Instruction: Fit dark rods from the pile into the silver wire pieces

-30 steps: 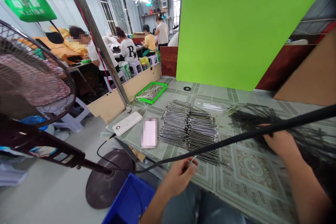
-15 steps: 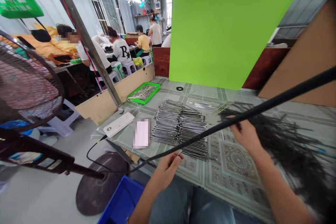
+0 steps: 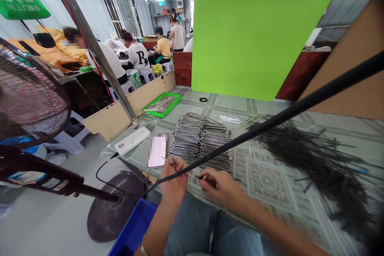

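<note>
My left hand [image 3: 174, 182] is at the table's front edge, its fingers pinched on a thin metal rod [image 3: 167, 159] whose tip points up and left towards the phone [image 3: 158, 151]. My right hand [image 3: 222, 187] hovers close beside it on the right. Its fingers are curled in, and a small dark bit shows at the fingertips, too unclear to name. Just beyond both hands lies a large stack of thin metal rods [image 3: 187, 136] in two rows. To the right spreads a heap of thin black strips [image 3: 300, 148].
A black cord [image 3: 270, 124] crosses slantwise before the table. Behind lie loose silvery sticks [image 3: 229, 119], a black ring [image 3: 203, 99] and a green tray [image 3: 166, 111] of small parts. A white power bank [image 3: 132, 141], a fan [image 3: 33, 96] and a blue bin [image 3: 132, 228] are left; people sit beyond.
My right hand has come from the black strips back to the left, beside my left hand. My left hand has moved slightly left and up, turning the rod's tip towards the phone.
</note>
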`<action>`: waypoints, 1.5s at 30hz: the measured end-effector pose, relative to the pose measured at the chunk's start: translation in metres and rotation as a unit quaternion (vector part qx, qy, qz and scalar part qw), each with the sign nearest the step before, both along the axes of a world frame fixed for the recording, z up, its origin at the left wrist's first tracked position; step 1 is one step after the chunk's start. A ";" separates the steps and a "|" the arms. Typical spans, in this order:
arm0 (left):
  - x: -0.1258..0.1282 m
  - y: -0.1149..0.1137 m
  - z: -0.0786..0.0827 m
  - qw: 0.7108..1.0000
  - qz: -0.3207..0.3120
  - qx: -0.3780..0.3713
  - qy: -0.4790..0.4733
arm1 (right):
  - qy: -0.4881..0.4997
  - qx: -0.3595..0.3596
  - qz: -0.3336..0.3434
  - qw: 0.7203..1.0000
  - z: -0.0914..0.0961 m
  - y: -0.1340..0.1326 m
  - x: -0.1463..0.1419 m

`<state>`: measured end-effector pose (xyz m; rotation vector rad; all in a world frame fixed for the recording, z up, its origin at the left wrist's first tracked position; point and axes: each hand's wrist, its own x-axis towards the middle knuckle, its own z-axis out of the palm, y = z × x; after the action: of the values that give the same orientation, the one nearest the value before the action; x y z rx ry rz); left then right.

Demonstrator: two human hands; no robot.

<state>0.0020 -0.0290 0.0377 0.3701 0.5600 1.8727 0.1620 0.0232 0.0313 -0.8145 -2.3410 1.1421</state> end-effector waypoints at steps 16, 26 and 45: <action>0.012 -0.001 0.001 0.999 0.002 0.036 -0.011 | 0.003 -0.021 0.033 0.999 -0.001 0.000 -0.003; 0.014 -0.002 0.002 0.999 -0.002 0.045 -0.011 | -0.015 -0.036 0.027 0.999 0.004 0.000 -0.001; 0.019 -0.001 -0.011 0.987 -0.053 0.056 0.142 | -0.010 -0.049 0.049 0.998 0.005 0.003 -0.002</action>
<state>0.0205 -0.0295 0.0270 0.7344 0.6138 1.7635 0.1603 0.0258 0.0366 -0.7541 -2.3793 1.3053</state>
